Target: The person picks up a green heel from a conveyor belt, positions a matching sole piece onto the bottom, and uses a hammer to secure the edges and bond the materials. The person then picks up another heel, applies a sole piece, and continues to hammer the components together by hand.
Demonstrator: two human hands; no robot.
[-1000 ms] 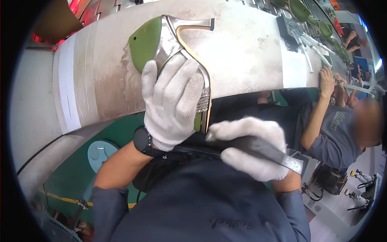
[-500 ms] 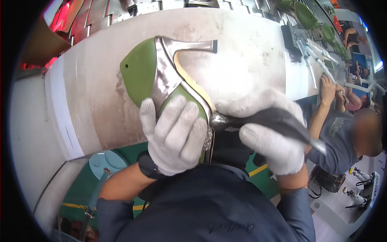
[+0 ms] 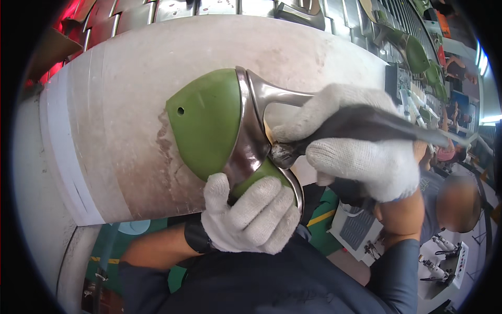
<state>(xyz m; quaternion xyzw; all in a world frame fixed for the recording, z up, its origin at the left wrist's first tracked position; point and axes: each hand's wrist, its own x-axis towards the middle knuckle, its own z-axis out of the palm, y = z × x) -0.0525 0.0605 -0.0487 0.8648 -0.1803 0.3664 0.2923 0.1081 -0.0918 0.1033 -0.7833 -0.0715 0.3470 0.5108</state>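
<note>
A metallic bronze high-heeled shoe (image 3: 250, 138) sits on a green shoe last (image 3: 209, 123) that has a small dark hole. It lies on its side, its heel pointing right, the heel's tip hidden behind my right hand. My left hand (image 3: 256, 217), in a white knitted glove, wraps round the forepart from below. Gloved too, my right hand (image 3: 368, 165) is closed round a dark-handled tool (image 3: 355, 123) with a rounded, worn metal head. That head rests against the shoe's edge near the arch; the tool's thin pale end points right.
Beneath the shoe is a pale, stained worktop (image 3: 130, 115) with a white strip at its left end. A slatted metal conveyor (image 3: 219, 7) runs behind, bearing more green lasts (image 3: 415, 55). To the right sits another person (image 3: 460, 204). White machine parts (image 3: 439, 259) stand at lower right.
The shoe has shifted down and right in view. The tool's head now meets it nearer the heel, and my right fingers overlap the heel's end. My left hand keeps its hold.
</note>
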